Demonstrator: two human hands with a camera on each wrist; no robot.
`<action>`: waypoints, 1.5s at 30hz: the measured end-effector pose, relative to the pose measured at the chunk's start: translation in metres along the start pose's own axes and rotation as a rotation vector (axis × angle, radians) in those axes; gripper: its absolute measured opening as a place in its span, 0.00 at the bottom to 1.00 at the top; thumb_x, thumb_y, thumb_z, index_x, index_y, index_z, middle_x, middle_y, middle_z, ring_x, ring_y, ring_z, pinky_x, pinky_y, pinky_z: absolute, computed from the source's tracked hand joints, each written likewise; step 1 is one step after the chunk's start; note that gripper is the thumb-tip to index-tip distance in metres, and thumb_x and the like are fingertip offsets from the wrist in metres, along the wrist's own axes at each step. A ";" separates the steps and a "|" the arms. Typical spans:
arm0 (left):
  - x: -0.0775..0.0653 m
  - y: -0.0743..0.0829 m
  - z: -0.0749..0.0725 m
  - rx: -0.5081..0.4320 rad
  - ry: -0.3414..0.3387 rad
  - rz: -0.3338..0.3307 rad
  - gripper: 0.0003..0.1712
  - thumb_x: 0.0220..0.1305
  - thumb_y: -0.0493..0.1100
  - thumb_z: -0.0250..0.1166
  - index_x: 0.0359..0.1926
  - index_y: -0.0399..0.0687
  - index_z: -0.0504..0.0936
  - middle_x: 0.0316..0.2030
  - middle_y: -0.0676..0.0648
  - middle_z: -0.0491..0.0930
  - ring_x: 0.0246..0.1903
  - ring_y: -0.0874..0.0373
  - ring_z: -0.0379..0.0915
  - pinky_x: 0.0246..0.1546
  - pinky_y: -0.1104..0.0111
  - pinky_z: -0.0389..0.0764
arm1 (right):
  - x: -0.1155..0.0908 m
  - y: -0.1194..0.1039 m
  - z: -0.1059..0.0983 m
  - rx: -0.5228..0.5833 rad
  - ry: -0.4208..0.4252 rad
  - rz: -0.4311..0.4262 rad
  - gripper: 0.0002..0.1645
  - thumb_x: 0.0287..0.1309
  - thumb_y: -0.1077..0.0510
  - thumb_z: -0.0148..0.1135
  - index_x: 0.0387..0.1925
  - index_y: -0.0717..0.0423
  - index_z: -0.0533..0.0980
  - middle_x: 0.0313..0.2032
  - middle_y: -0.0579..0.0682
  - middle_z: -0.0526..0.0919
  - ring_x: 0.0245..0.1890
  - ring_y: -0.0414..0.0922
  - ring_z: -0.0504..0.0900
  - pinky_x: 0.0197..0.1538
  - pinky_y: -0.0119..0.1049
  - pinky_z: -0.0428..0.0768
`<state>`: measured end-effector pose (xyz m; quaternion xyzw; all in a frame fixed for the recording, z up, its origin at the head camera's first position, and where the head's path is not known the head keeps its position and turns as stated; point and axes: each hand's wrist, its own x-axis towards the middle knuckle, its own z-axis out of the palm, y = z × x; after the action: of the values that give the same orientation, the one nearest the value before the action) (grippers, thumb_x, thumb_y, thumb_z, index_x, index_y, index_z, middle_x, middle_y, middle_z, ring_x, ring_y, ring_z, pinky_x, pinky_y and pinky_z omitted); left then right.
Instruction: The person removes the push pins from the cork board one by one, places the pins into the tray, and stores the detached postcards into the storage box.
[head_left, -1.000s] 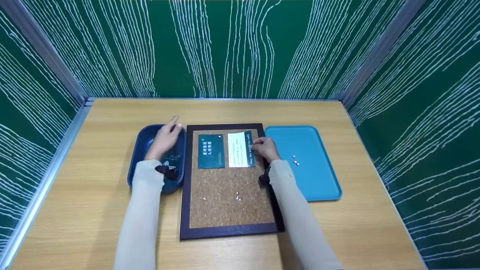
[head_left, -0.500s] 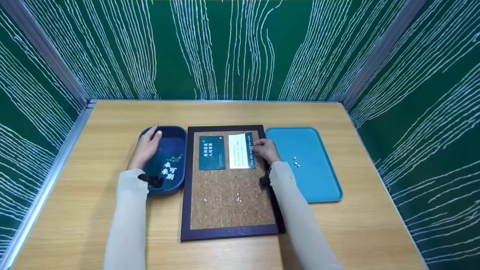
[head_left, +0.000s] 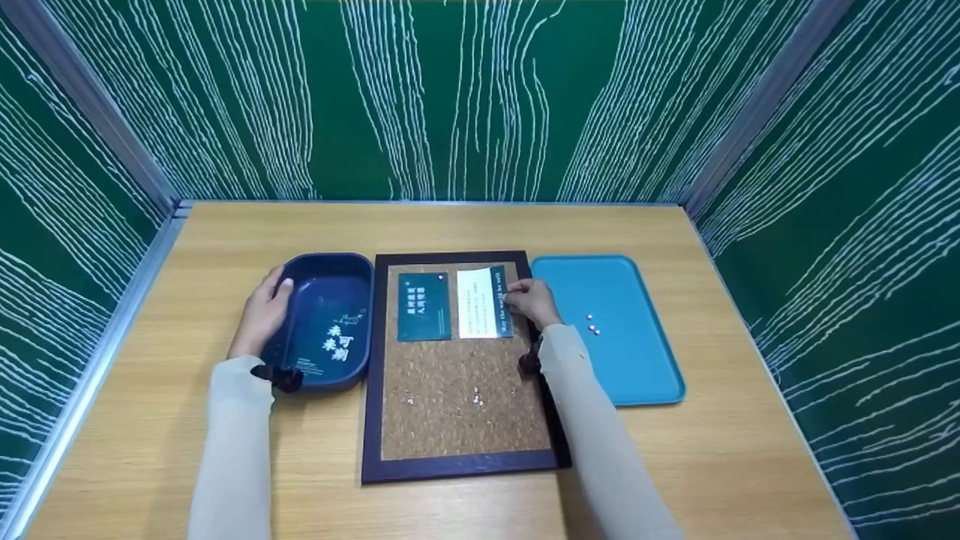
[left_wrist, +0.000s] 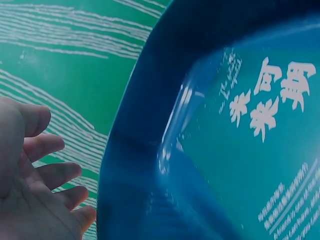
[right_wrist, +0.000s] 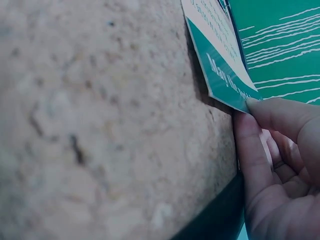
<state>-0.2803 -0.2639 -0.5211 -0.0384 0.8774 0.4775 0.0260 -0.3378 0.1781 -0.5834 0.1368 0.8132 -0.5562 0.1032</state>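
My right hand (head_left: pixel 534 301) pinches the right edge of a white card with a dark green strip (head_left: pixel 475 304) between thumb and forefinger. In the right wrist view that card (right_wrist: pixel 220 75) stands slightly lifted off the cork at its near corner. To its left on the corkboard (head_left: pixel 465 420) lies a dark green card (head_left: pixel 423 319), with a small pin (head_left: pixel 440 277) at its top right corner. My left hand (head_left: pixel 261 311) is at the left rim of a dark blue bin (head_left: pixel 369 300), fingers loosely spread beside its outer wall in the left wrist view. Inside the bin lies a green card with white characters (head_left: pixel 322 307).
A light blue tray (head_left: pixel 637 375) sits right of the corkboard, with several small pins (head_left: pixel 593 328) on it. Small shiny bits (head_left: pixel 477 397) show on the lower cork. Green walls with white lines (head_left: pixel 480 97) enclose the wooden table (head_left: pixel 135 450) at the back and sides.
My left hand has moved left and toward me, from over the bin to its left rim, uncovering the card inside. The right hand keeps its pinch on the white and green card.
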 end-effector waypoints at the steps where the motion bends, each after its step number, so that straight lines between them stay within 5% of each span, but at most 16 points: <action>1: -0.001 -0.002 -0.002 -0.013 -0.005 -0.014 0.34 0.77 0.51 0.39 0.75 0.41 0.45 0.76 0.38 0.40 0.75 0.43 0.32 0.75 0.51 0.39 | 0.000 0.000 0.000 0.001 0.000 -0.001 0.12 0.58 0.67 0.61 0.44 0.64 0.79 0.45 0.58 0.81 0.39 0.45 0.81 0.43 0.36 0.83; 10: -0.006 -0.012 -0.010 -0.132 -0.036 -0.102 0.36 0.76 0.56 0.37 0.76 0.47 0.39 0.76 0.44 0.36 0.75 0.46 0.29 0.75 0.52 0.37 | 0.001 0.001 0.000 0.029 -0.022 -0.016 0.13 0.59 0.67 0.60 0.46 0.66 0.79 0.47 0.62 0.82 0.43 0.50 0.84 0.46 0.39 0.84; 29: -0.018 -0.036 -0.009 -0.081 -0.114 -0.148 0.36 0.77 0.56 0.33 0.76 0.47 0.35 0.76 0.42 0.33 0.75 0.43 0.27 0.74 0.50 0.36 | 0.000 0.001 -0.001 0.033 -0.018 -0.013 0.13 0.59 0.66 0.61 0.46 0.65 0.79 0.48 0.60 0.81 0.43 0.48 0.83 0.47 0.39 0.84; 37: -0.023 -0.045 0.000 -0.240 -0.093 -0.161 0.31 0.78 0.48 0.33 0.76 0.51 0.37 0.76 0.47 0.30 0.75 0.47 0.23 0.74 0.50 0.34 | 0.001 0.003 0.000 0.005 -0.003 -0.023 0.13 0.58 0.66 0.62 0.46 0.65 0.80 0.47 0.60 0.82 0.41 0.47 0.84 0.45 0.37 0.84; 45: -0.023 -0.048 0.005 -0.286 -0.062 -0.175 0.30 0.78 0.47 0.31 0.76 0.55 0.37 0.76 0.52 0.30 0.75 0.50 0.22 0.75 0.51 0.33 | 0.002 0.002 -0.001 0.012 -0.006 -0.007 0.11 0.58 0.66 0.62 0.44 0.65 0.80 0.44 0.59 0.82 0.39 0.45 0.84 0.44 0.36 0.84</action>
<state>-0.2528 -0.2852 -0.5621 -0.1030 0.7925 0.5945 0.0889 -0.3391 0.1797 -0.5861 0.1326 0.8101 -0.5618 0.1029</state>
